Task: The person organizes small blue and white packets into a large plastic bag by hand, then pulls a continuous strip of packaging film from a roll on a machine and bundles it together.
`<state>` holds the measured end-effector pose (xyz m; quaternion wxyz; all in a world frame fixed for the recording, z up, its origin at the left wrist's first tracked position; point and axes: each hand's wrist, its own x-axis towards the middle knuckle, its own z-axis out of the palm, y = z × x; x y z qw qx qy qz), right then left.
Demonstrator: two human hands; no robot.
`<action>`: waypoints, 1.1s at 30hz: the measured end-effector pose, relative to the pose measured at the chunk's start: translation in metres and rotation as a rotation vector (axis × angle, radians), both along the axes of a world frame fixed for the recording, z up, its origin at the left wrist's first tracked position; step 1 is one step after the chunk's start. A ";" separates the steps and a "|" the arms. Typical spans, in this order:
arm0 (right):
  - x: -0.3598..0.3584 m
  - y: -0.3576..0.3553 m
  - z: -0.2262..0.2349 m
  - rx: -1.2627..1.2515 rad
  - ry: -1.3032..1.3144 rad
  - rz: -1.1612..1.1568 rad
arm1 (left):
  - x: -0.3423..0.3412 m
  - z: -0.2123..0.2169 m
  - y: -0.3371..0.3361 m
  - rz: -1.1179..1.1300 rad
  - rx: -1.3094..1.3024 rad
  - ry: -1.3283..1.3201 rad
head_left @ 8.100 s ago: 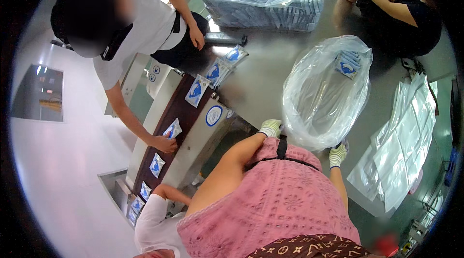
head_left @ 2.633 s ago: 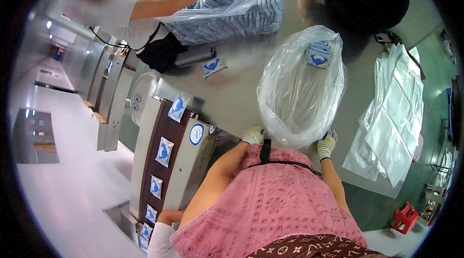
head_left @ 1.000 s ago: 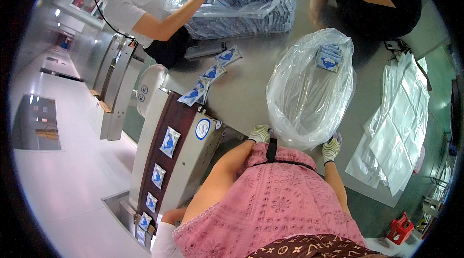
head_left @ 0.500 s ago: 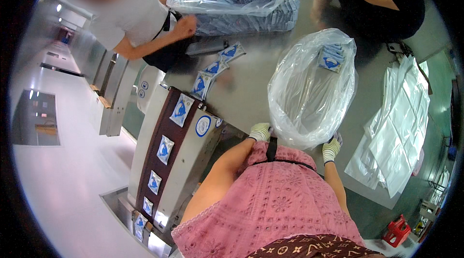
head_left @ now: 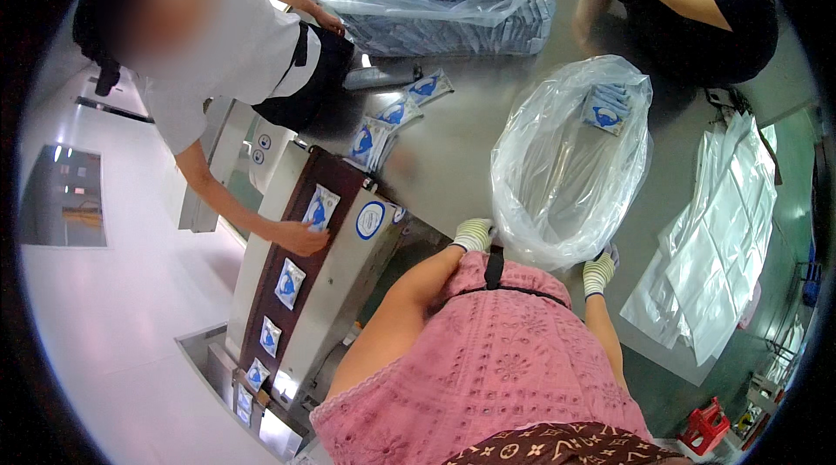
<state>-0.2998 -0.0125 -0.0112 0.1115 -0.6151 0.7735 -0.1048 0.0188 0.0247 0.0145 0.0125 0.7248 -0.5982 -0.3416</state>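
Observation:
A large clear plastic bag [head_left: 531, 230] stands with its mouth wide on the metal table, in front of my body. A small stack of blue-and-white packets [head_left: 607, 108] lies inside at its far right end. My left hand [head_left: 474, 235], in a striped glove, is at the table's near edge, left of the bag's near end. Also gloved, my right hand [head_left: 599, 272] is at the same edge by the bag's right side. The fingers of both hands are mostly hidden, so I cannot see whether either grips the edge or the bag.
A conveyor belt [head_left: 283, 243] carrying packets runs along the left to the metal table [head_left: 461, 134]. Several packets [head_left: 373, 143] overlap at its end. Beyond stands a filled bag [head_left: 435, 30]. Flat plastic bags [head_left: 705, 265] lie at right. Two people are across the table.
The person at left has leaned over the conveyor and now has a hand on a packet there. Packets have shifted along the belt. My hands stay by the bag's near end.

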 end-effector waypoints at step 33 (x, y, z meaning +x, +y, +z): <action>0.011 -0.004 0.012 0.006 -0.011 0.025 | 0.004 0.021 -0.004 0.006 0.009 0.035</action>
